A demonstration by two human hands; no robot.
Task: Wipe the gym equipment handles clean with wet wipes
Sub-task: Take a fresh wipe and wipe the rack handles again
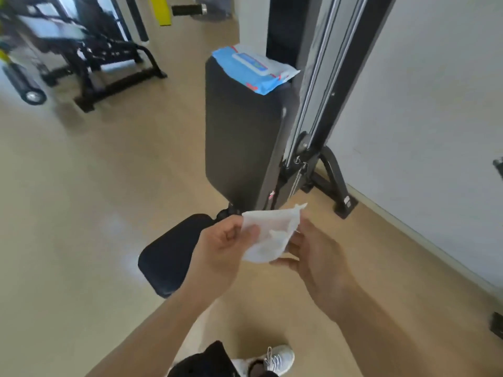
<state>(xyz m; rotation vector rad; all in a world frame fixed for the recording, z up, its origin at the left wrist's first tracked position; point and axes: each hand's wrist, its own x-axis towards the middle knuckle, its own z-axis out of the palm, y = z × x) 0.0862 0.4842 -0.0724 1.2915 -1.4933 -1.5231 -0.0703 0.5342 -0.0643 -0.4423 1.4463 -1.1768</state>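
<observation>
A white wet wipe (pixel 270 235) is held between both hands in front of me, above the floor. My left hand (pixel 223 246) pinches its left edge with thumb and fingers. My right hand (pixel 313 254) grips its right side, fingers behind the sheet. A blue and white wet wipes pack (pixel 255 68) lies on top of the black padded backrest (pixel 242 137) of a gym machine. A black foam-grip handle (pixel 189 9) sticks out at the top of the view, far from both hands.
The machine's black seat pad (pixel 171 254) sits below my left hand. Its steel rails and frame (pixel 315 104) rise by the white wall (pixel 435 104). Another black bench machine (pixel 89 58) stands at the back left. Tan floor (pixel 81 213) spreads to the left. My shoe (pixel 277 360) shows below.
</observation>
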